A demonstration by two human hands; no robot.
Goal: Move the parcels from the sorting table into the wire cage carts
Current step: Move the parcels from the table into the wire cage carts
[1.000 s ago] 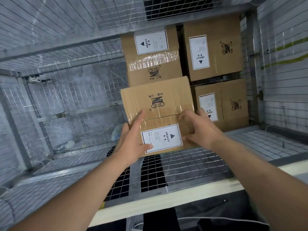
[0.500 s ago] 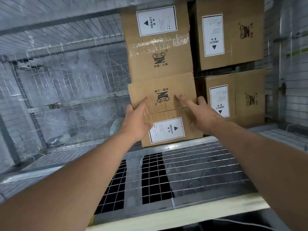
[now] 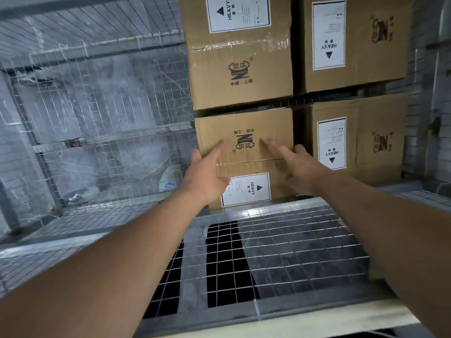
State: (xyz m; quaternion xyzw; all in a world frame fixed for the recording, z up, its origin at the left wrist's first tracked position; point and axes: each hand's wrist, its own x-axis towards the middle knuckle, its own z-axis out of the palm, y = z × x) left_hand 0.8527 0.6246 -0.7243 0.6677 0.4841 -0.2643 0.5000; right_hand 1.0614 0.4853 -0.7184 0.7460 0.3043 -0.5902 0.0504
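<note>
A brown cardboard parcel [image 3: 246, 132] with a white HEAVY label sits on the wire floor of the cage cart [image 3: 292, 240], under another parcel [image 3: 240, 69]. My left hand [image 3: 207, 174] presses its front face with straight fingers. My right hand [image 3: 295, 164] presses the same face from the right, fingers stretched out. Two more parcels stand stacked to the right, an upper one [image 3: 353, 42] and a lower one [image 3: 358, 140].
The cart's mesh back wall [image 3: 102, 123] rises on the left, with free floor in front of it. A pale crumpled object [image 3: 169, 178] lies behind the mesh. The cart's right side wall [image 3: 429, 118] is close to the stacked parcels.
The parcel has slid back under the upper box. My hands went from holding its sides to pushing its face with straight fingers. The camera has moved closer.
</note>
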